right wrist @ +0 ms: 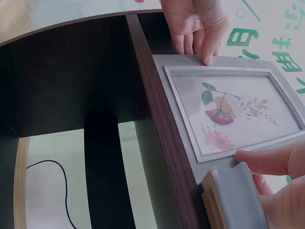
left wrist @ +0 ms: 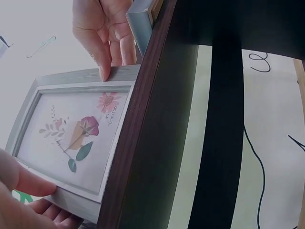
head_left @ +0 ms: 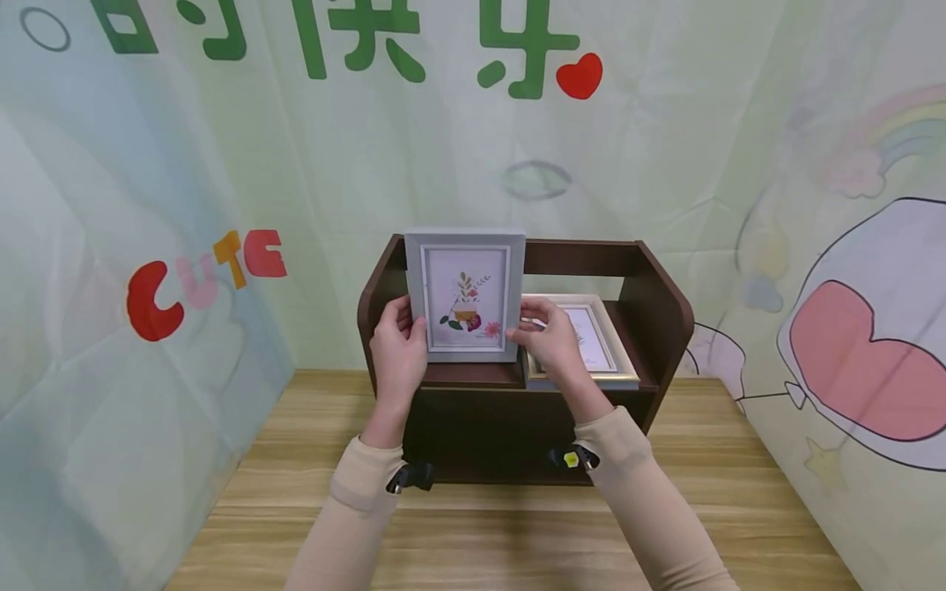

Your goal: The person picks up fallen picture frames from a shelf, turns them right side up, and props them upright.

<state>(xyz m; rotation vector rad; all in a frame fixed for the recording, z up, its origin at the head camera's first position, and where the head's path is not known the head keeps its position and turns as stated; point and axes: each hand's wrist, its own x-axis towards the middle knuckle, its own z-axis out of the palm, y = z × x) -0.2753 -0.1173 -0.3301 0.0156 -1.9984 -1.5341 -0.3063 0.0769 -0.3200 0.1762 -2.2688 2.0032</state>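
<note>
Beige sleeves (head_left: 665, 509) are up front over a wood-grain desk (head_left: 488, 542), cut off at the bottom. Left hand (head_left: 399, 349) and right hand (head_left: 550, 336) are both clamped on a gray picture frame (head_left: 467, 300), thumbs in front. It's upright at the left of a dark brown shelf (head_left: 495, 435); can't tell if its bottom touches. Its flower print (left wrist: 78, 136) reads "10cm×15cm". On the right lies a gold-edged frame (head_left: 613, 345), partly hidden by the right hand. "CUTE" lettering (head_left: 264, 253) is on the left cloth; far green characters (head_left: 528, 49) include 快乐, others cropped.
</note>
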